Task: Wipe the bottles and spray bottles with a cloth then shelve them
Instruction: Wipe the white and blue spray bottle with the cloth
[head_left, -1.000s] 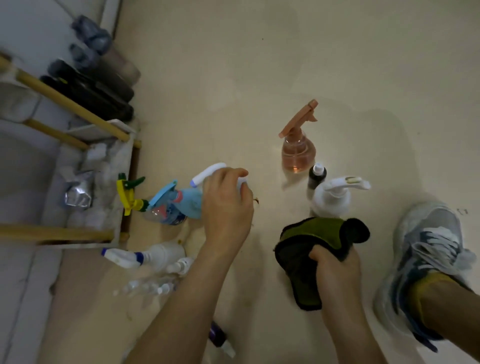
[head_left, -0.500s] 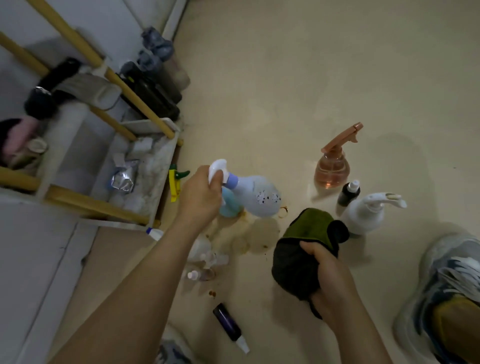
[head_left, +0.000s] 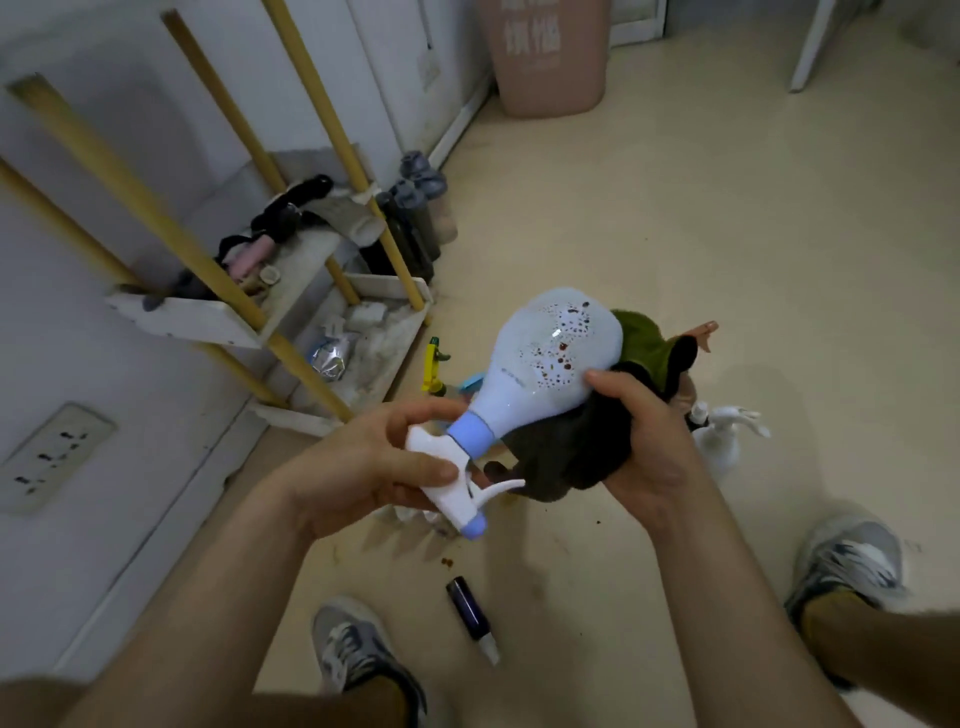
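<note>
Head view. Grips white trigger of pale blue spotted plastic spray bottle (head_left: 540, 358) with left hand (head_left: 374, 467), up above floor (head_left: 675, 234). Holds dark green cloth (head_left: 566, 457) against its belly with right hand (head_left: 644, 441).

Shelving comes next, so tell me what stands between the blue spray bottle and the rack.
Nothing in the air path. The blue spray bottle is held up; only a yellow-trigger spray bottle sits on the floor beside the rack, below that path.
</note>
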